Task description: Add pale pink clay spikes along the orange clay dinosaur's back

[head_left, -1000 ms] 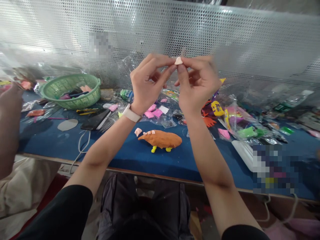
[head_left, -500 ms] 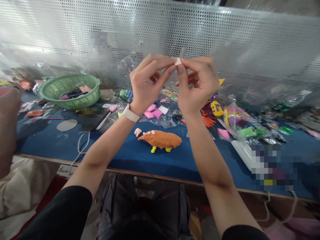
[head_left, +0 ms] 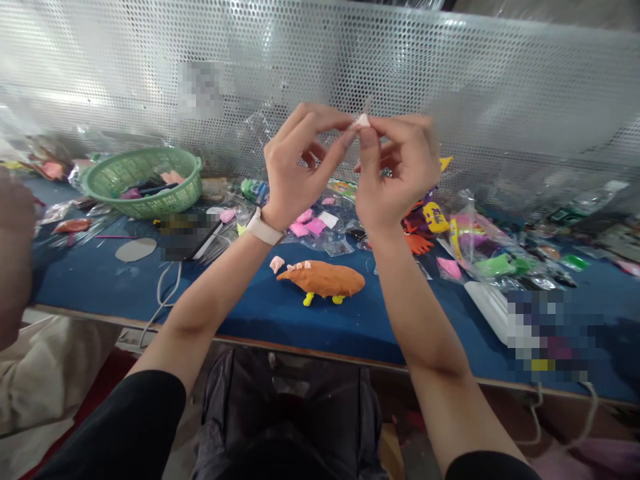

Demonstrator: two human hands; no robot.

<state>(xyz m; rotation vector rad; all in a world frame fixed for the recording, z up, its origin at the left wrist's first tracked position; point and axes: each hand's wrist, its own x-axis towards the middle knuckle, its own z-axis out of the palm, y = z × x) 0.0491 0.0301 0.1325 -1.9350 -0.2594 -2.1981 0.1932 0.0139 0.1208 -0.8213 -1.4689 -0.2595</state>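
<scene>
Raised above the table, my left hand and my right hand meet at their fingertips. Between them is a small pale pink piece of modelling clay, pinched by thumb and forefinger on both sides. Below, on the blue table, lies an orange clay animal figure with a narrow end pointing left. Yellow clay feet show under it, and several small pale pink bits sit along its upper left edge. A loose lump of pale pink clay rests just beyond the narrow end.
A green plastic basket holding clay and tools stands at the back left. Pink clay packets and wrappers spread along the back. A bottle is at the right. Another person's arm reaches in at the left edge.
The pale pink clay piece looks more pointed at the top now, and both hands sit slightly further right. At the left edge, the other person's hand has shifted a little.
</scene>
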